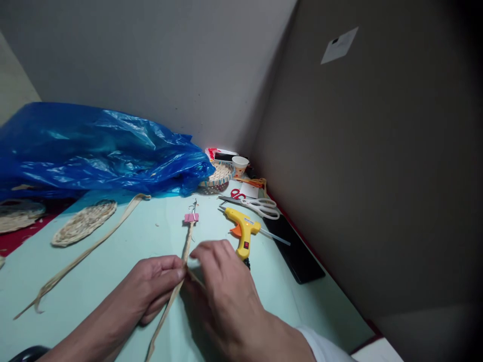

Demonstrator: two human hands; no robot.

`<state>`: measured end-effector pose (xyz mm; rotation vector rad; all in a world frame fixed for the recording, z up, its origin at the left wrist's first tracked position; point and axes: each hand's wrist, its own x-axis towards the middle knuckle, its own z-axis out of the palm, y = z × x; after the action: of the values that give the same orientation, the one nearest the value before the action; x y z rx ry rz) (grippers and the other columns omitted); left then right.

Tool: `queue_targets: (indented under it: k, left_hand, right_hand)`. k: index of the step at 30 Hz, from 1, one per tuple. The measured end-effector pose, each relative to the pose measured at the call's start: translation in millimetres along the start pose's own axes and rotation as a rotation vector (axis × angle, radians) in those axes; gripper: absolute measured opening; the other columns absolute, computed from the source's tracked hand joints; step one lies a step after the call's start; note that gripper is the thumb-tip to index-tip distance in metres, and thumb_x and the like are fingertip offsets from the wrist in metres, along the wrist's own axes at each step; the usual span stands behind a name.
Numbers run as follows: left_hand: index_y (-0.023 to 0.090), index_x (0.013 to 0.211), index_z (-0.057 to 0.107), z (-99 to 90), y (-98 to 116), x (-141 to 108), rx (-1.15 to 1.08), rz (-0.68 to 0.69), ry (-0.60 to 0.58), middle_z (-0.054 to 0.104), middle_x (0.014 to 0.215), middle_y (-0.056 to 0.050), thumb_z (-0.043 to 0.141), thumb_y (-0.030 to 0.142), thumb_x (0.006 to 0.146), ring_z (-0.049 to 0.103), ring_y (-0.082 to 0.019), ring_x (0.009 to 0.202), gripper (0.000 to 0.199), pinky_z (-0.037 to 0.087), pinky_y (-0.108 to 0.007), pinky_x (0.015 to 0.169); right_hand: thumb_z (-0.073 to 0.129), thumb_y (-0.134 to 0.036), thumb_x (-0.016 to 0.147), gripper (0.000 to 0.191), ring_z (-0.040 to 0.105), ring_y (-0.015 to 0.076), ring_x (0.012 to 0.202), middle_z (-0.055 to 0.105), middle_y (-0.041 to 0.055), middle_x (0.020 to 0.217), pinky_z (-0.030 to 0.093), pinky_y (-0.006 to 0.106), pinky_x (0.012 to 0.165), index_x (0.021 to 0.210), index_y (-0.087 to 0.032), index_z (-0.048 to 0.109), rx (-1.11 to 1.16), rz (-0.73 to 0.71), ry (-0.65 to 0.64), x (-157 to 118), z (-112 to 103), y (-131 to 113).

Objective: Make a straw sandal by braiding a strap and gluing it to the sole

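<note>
A braided strip of pale dried plant fibre (187, 245) runs toward me from a pink block (191, 217) fixed on the table, with thin dark wire or thread sticking up from it. My left hand (156, 284) pinches the strip between thumb and forefinger. One loose strand (163, 322) hangs down past that pinch toward the near edge. Close on the right, my right hand (226, 294) is curled, and another strand passes from the pinch point in under its fingers. Its fingertips are partly hidden.
A yellow glue gun (245, 229), white-handled scissors (260, 206) and a black tablet-like slab (298, 251) lie on the right. Left are a loose fibre strip (88, 251) and a woven oval (85, 223). Behind are a blue plastic bag (105, 151), a woven basket (221, 173) and a paper cup (240, 165).
</note>
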<state>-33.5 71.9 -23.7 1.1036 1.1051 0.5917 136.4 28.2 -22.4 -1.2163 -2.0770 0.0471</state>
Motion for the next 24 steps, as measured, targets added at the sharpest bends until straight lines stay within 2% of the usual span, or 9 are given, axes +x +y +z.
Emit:
queue_targets:
  k: [2, 4, 6, 8, 11, 15, 19, 22, 24]
  left_hand:
    - [0.021, 0.068, 0.063, 0.0, 1, 0, -0.012, -0.032, -0.031, 0.040, 0.053, 0.009, 0.082, 0.052, 0.065, 0.021, -0.009, 0.047, 0.036, 0.016, -0.024, 0.045]
    - [0.021, 0.068, 0.062, -0.4, 0, 2, 0.003, -0.048, -0.059, 0.038, 0.051, 0.010, 0.082, 0.051, 0.063, 0.017, -0.008, 0.046, 0.037, 0.011, -0.025, 0.044]
    - [0.021, 0.067, 0.060, -1.6, -1, 5, 0.038, -0.044, -0.078, 0.040, 0.051, 0.010, 0.082, 0.050, 0.062, 0.020, -0.008, 0.045, 0.037, 0.013, -0.024, 0.044]
    - [0.020, 0.069, 0.061, -3.6, -2, 7, 0.059, -0.032, -0.094, 0.050, 0.056, 0.006, 0.082, 0.048, 0.062, 0.035, -0.011, 0.049, 0.036, 0.027, -0.023, 0.047]
    - [0.021, 0.071, 0.063, -6.5, -3, 9, 0.097, 0.017, -0.133, 0.064, 0.070, 0.000, 0.079, 0.045, 0.067, 0.057, -0.020, 0.070, 0.029, 0.045, -0.029, 0.063]
    - [0.023, 0.072, 0.061, -7.0, 0, 8, 0.299, 0.106, -0.127, 0.065, 0.073, 0.000, 0.068, 0.050, 0.077, 0.061, -0.025, 0.080, 0.028, 0.047, -0.032, 0.071]
    - [0.026, 0.078, 0.062, -7.0, 1, 1, 0.579, 0.199, -0.043, 0.072, 0.086, -0.003, 0.047, 0.061, 0.088, 0.066, -0.028, 0.090, 0.040, 0.048, -0.036, 0.083]
    - [0.028, 0.074, 0.059, -8.0, -7, -6, 0.771, 0.269, 0.059, 0.071, 0.076, -0.001, 0.031, 0.063, 0.096, 0.067, -0.025, 0.077, 0.050, 0.046, -0.034, 0.075]
    - [0.028, 0.072, 0.056, -7.6, -19, -9, 0.860, 0.363, 0.110, 0.068, 0.067, 0.000, 0.027, 0.059, 0.099, 0.066, -0.022, 0.065, 0.050, 0.044, -0.033, 0.065]
  right_hand:
    - [0.057, -0.022, 0.096, 0.024, 0.064, 0.0236, 0.093, 0.068, 0.0113, 0.105, 0.052, 0.036, 0.080, 0.118, -0.012, 0.059, 0.236, 0.286, -0.202, 2, -8, 1]
    - [0.057, -0.027, 0.097, 0.022, 0.063, 0.0190, 0.085, 0.068, 0.0053, 0.095, 0.050, 0.030, 0.074, 0.116, -0.015, 0.058, 0.477, 0.459, -0.367, 6, -14, 2]
    - [0.056, -0.029, 0.098, 0.016, 0.058, 0.0148, 0.074, 0.063, 0.0000, 0.082, 0.044, 0.025, 0.066, 0.108, -0.017, 0.060, 0.617, 0.556, -0.447, 10, -15, 4]
    - [0.061, -0.028, 0.094, 0.012, 0.051, 0.0123, 0.066, 0.056, -0.0031, 0.074, 0.039, 0.023, 0.060, 0.099, -0.017, 0.062, 0.687, 0.613, -0.455, 13, -12, 5]
    - [0.067, -0.025, 0.088, 0.010, 0.044, 0.0106, 0.063, 0.050, -0.0048, 0.068, 0.033, 0.022, 0.056, 0.089, -0.016, 0.064, 0.787, 0.687, -0.413, 15, -3, 8]
    - [0.061, -0.024, 0.091, 0.021, 0.042, 0.0101, 0.061, 0.051, -0.0037, 0.063, 0.031, 0.022, 0.056, 0.074, -0.014, 0.067, 0.826, 0.698, -0.275, 15, 7, 12]
    - [0.061, -0.021, 0.091, 0.027, 0.049, 0.0110, 0.058, 0.060, -0.0013, 0.058, 0.038, 0.024, 0.061, 0.066, -0.014, 0.070, 0.796, 0.690, -0.216, 15, 9, 12]
    - [0.062, -0.020, 0.089, 0.026, 0.053, 0.0121, 0.058, 0.067, 0.0011, 0.062, 0.039, 0.024, 0.060, 0.068, -0.015, 0.075, 0.744, 0.716, -0.187, 15, 7, 9]
    - [0.062, -0.017, 0.087, 0.024, 0.052, 0.0120, 0.058, 0.068, 0.0009, 0.063, 0.038, 0.024, 0.057, 0.069, -0.015, 0.077, 0.726, 0.734, -0.175, 14, 6, 6]
